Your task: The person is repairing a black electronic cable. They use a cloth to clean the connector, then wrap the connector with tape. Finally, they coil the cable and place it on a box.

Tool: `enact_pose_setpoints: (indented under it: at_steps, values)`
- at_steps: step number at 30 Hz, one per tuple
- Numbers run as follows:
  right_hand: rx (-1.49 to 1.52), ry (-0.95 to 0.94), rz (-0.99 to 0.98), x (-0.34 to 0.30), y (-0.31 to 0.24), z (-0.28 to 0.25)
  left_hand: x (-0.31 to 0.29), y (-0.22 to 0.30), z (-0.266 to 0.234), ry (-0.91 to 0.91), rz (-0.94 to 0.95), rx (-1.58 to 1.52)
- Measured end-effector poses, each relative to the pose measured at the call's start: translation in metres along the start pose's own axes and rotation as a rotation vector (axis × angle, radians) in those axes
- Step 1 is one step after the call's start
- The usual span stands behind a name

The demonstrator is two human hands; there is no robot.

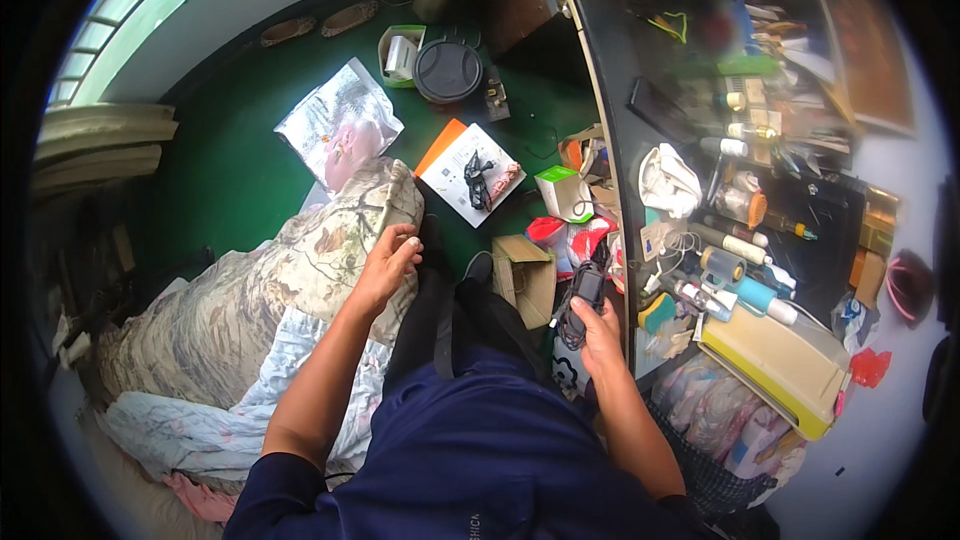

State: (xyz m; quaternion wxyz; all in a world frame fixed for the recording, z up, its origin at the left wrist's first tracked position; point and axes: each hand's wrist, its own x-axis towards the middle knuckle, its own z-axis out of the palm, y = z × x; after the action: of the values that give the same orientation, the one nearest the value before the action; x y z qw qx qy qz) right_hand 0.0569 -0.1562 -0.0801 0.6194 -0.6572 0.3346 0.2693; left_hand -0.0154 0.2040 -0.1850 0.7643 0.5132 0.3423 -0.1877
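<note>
My right hand (596, 325) holds a small black device with a cable (587, 288) just left of the dark desk edge (612, 155). My left hand (388, 262) rests with curled fingers on a camouflage-patterned blanket (300, 270) on the bed, gripping nothing that I can see. My dark trousers and blue shirt fill the lower middle between both forearms.
The desk (820, 240) on the right is crowded with bottles, tubes, a white cloth (668, 180) and a yellow box (780, 360). On the green floor (230, 170) lie a white booklet (470, 175), a foil bag (338, 120), a round black lid (447, 70) and small cardboard boxes (527, 275).
</note>
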Motion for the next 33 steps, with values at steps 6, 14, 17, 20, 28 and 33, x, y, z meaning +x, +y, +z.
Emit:
enact_pose_setpoints:
  at_steps: [6, 14, 17, 20, 28, 33]
  values:
    - [-0.074, -0.06, -0.021, 0.012, 0.0, 0.015, -0.012, -0.004, -0.006, 0.095, -0.017, 0.016]
    - [-0.065, -0.165, -0.08, 0.02, -0.016, 0.018, -0.019, -0.001, 0.009, 0.114, 0.032, 0.004]
    - [-0.059, -0.185, -0.11, 0.018, -0.026, 0.016, -0.017, 0.0, 0.019, 0.103, 0.046, -0.019]
    - [-0.058, -0.22, -0.167, 0.018, -0.031, 0.014, -0.018, 0.005, 0.028, 0.081, 0.046, 0.054]
    - [-0.114, -0.224, -0.258, 0.034, -0.019, -0.011, -0.028, 0.012, 0.059, 0.102, 0.057, 0.12]
    - [-0.175, -0.176, -0.279, 0.038, -0.016, -0.029, -0.036, 0.019, 0.084, 0.108, 0.039, 0.174]
